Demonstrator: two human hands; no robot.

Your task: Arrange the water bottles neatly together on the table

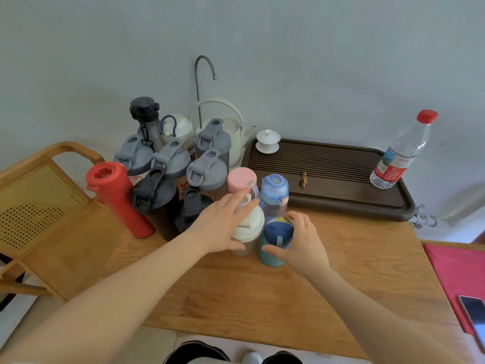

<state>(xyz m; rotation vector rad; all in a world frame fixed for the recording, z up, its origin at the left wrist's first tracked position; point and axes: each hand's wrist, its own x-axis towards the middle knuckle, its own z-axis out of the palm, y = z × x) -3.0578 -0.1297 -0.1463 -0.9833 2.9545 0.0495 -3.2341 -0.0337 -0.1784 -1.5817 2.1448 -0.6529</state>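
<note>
Several bottles stand clustered at the back left of the wooden table [288, 298]: a red bottle [119, 199], black shakers [154, 198], grey-lidded shakers [207, 170], a pink-lidded bottle [240, 178] and a light blue bottle [274, 191]. My left hand [220, 227] wraps the white-lidded shaker [250, 225] at the cluster's front. My right hand [301, 240] grips the teal bottle with a dark blue lid [275, 241] right beside it. A clear plastic bottle with a red cap [401, 151] stands apart on the dark tea tray [341, 195].
A cream kettle [231, 124] and a tall curved spout [199, 82] stand behind the cluster. A white lidded cup [268, 141] sits on the tray's left corner. A wooden chair [39, 195] is at the left. A phone [475, 319] lies on red cloth at the right.
</note>
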